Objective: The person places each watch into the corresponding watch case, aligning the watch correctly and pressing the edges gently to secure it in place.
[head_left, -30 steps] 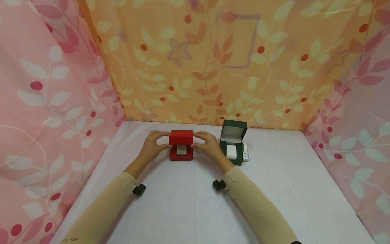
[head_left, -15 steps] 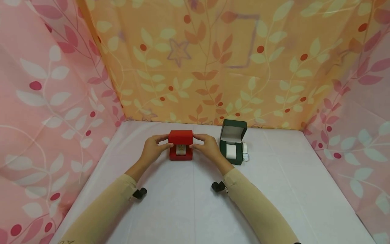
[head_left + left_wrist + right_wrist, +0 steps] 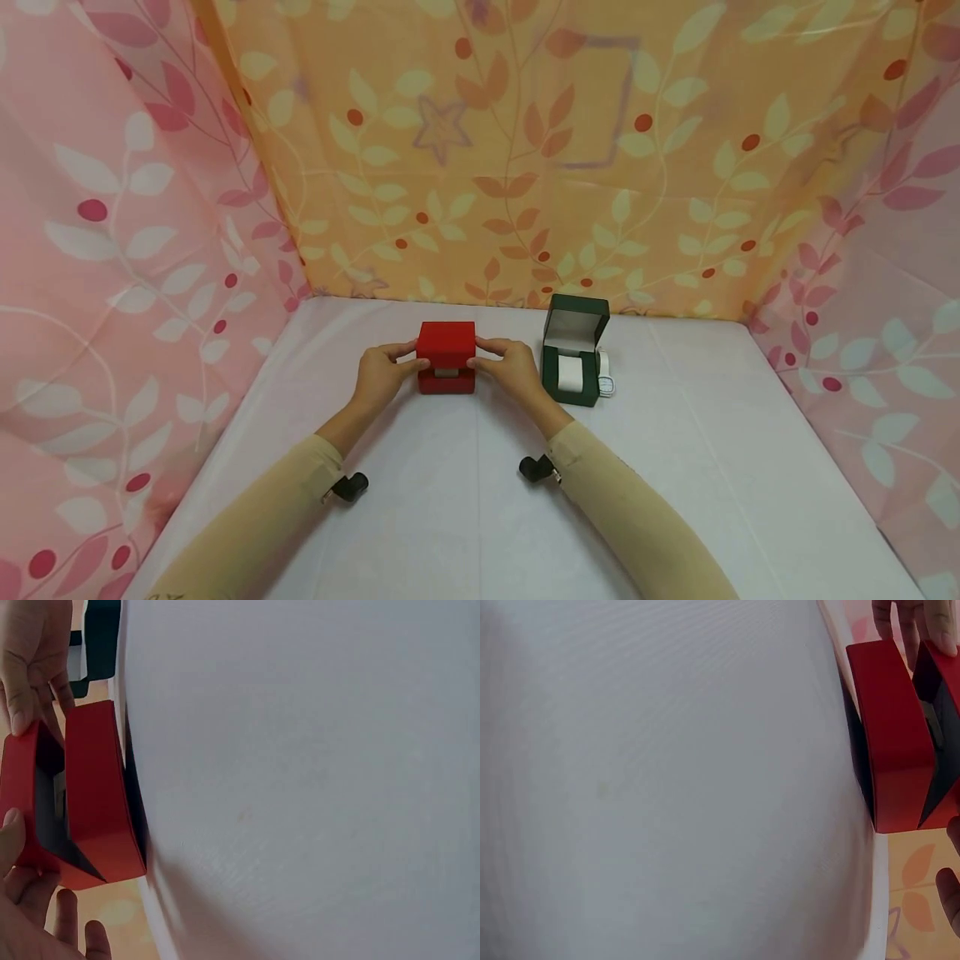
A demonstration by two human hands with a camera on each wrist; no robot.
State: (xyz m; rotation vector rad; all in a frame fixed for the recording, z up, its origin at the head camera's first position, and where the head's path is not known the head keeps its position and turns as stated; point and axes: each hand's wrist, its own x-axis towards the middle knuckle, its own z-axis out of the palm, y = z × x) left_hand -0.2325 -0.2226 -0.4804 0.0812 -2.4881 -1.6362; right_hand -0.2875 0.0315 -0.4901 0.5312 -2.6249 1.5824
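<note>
A red watch box (image 3: pixel 446 343) sits on the white table with its hinged lid partly lowered. A narrow gap at the front shows a bit of the watch (image 3: pixel 446 373) inside; the lid hides the rest. My left hand (image 3: pixel 381 372) pinches the lid's left side, thumb at its front edge and fingers behind. On the opposite side, my right hand (image 3: pixel 512 369) pinches the lid in the same way. The left wrist view shows the red lid (image 3: pixel 16 791) tilted over the red base (image 3: pixel 97 787), with dark lining between them.
Right of the red box stands a green watch box (image 3: pixel 551 375), its lid raised, with a white cushion (image 3: pixel 570 374) inside. A white watch (image 3: pixel 605 383) lies against its right side. Floral curtains (image 3: pixel 480 150) enclose the white table (image 3: pixel 420 517) at the back and sides.
The red lid has come down, narrowing the gap and covering most of the watch. Both hands have lowered slightly with it. The green box and white watch have stayed put.
</note>
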